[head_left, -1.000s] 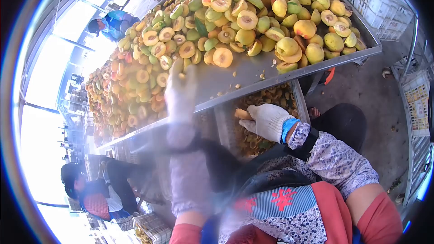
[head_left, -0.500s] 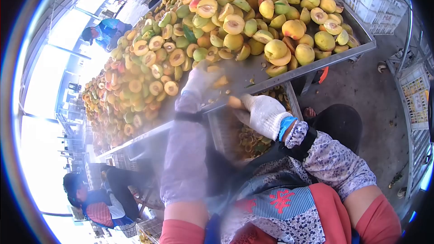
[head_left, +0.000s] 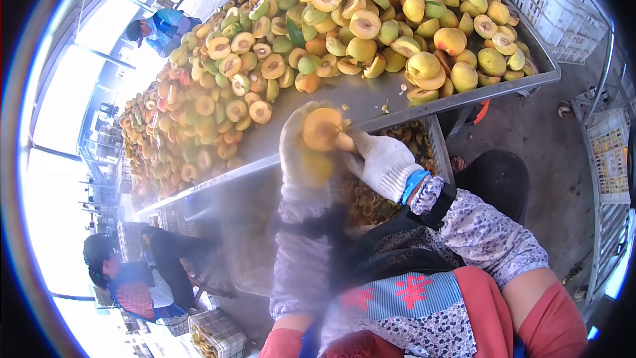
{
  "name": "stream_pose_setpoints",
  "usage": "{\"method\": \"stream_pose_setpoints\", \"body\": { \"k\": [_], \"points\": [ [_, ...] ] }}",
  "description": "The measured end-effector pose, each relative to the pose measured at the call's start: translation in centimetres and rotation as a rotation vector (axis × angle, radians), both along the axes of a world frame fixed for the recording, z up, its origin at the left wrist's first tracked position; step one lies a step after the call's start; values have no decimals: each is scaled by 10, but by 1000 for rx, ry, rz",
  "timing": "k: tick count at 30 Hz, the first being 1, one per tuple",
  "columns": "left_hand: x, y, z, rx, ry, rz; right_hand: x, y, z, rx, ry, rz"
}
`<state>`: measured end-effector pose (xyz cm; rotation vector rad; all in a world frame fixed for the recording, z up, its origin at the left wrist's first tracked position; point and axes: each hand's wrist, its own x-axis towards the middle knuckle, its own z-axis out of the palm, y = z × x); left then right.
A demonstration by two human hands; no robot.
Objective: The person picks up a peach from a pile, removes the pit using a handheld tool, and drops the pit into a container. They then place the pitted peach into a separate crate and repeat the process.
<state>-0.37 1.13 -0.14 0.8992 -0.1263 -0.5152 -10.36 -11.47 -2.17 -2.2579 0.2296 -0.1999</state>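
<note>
My left hand [head_left: 301, 142], in a pale work glove, is closed around a halved yellow peach [head_left: 322, 128], with the orange cut face turned up. My right hand [head_left: 385, 162], in a white knitted glove with a blue band at the wrist, is at the right edge of that half. Its fingers are pinched together, and a short tan tip [head_left: 344, 142] juts from them against the cut face; I cannot tell what it is. Both hands are over the near rim of a metal table [head_left: 311, 103] heaped with peach halves [head_left: 364, 24], many showing hollow centres.
Under the table's edge, a crate [head_left: 442, 149] holds fruit scraps [head_left: 371, 202]. White plastic crates [head_left: 553, 10] are stacked at the far right, others [head_left: 609, 152] on a rack. One person [head_left: 136, 278] sits at the left; another [head_left: 159, 30] is at the table's far side.
My left hand has come back from the heap toward me and now holds a peach half. My right hand has moved slightly left and up to meet it.
</note>
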Motion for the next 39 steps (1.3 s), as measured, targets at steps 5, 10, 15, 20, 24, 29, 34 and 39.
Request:
{"method": "stream_pose_setpoints", "body": {
  "k": [5,10,15,20,24,29,34,39],
  "points": [
    [-5,0,5,0,139,51,1,0,6,-62,63,46],
    [1,8,-12,153,-62,68,4,0,2,-86,90,85],
    [-15,-2,-2,241,-54,176,2,18,-21,175,99,93],
    [-28,-8,-1,465,-433,271,0,34,-33,612,-92,191],
    [-15,-2,-16,340,-621,217,-1,20,-15,730,105,243],
    [-11,7,0,379,-282,56,1,6,-10,349,127,242],
    [-16,-3,-8,342,-173,208,-14,10,-2,454,50,487],
    [-12,-1,-8,-48,-5,13,5,2,-25,2067,950,922]
  ]
}}
